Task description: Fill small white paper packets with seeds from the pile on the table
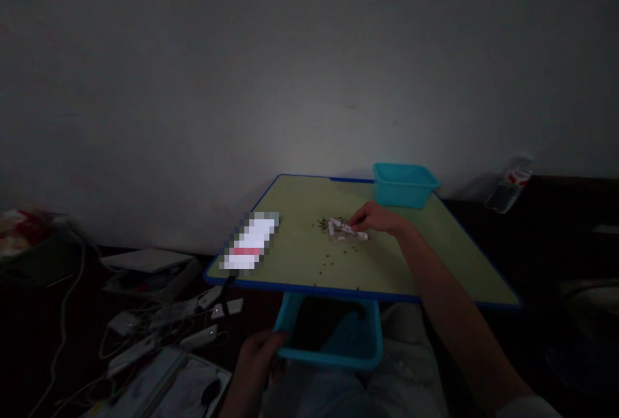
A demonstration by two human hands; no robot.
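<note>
Crumpled wrapper (340, 227): on tabletop (293, 257), at the right hand (374, 218).
Right grip: fingertips touch wrapper; cannot tell whether pinched.
Dark specks (322, 225): scattered beside that grip.
Left hand (260, 350): grasps blue basin (333, 359) rim, apparently steadying it below tabletop level.

Just left of centre, my right hand (372, 218) could cross the yellow-green, blue-edged desk (293, 202); centre-right, a turquoise rectangular basin (402, 195) obstructs.
</note>
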